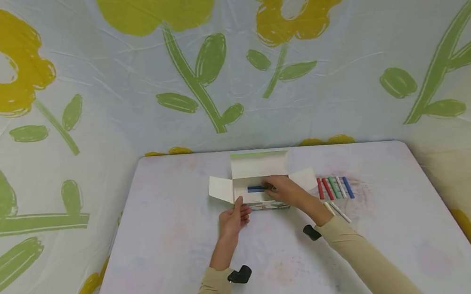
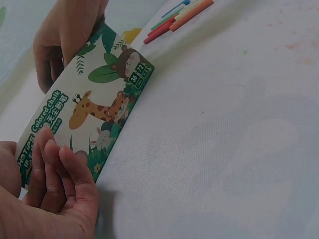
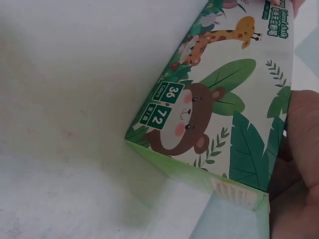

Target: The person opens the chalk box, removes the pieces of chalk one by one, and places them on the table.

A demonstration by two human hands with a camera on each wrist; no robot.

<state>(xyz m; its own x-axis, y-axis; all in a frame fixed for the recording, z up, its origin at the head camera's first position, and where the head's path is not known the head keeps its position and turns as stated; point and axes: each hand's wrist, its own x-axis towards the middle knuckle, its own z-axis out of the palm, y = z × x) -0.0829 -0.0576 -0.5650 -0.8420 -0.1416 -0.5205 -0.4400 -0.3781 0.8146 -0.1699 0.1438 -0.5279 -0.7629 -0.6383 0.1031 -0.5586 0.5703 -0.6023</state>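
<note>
An open cardboard box of coloured chalk [image 1: 260, 168] stands on the table, its printed front facing the person. At its left front corner my left hand [image 1: 233, 218] grips the wall, thumb at the top edge and fingers against the printed front [image 2: 107, 109]. Over the right part of the box, my right hand [image 1: 283, 190] reaches down inside with bent fingers. A dark stick and a blue chalk stick [image 1: 255, 190] lie in the box, running towards those fingers. In the right wrist view the box wall [image 3: 219, 99] hides the right fingertips, so whether they pinch a stick is unclear.
Right of the box, red, green, white and blue chalk sticks [image 1: 331, 188] lie in a row. Two pale sticks [image 1: 340, 212] lie nearer, beside the right forearm. The lid [image 1: 259, 163] stands up at the back, and side flaps [image 1: 221, 189] spread outwards. Behind the table [image 1: 171, 186] hangs flowered cloth.
</note>
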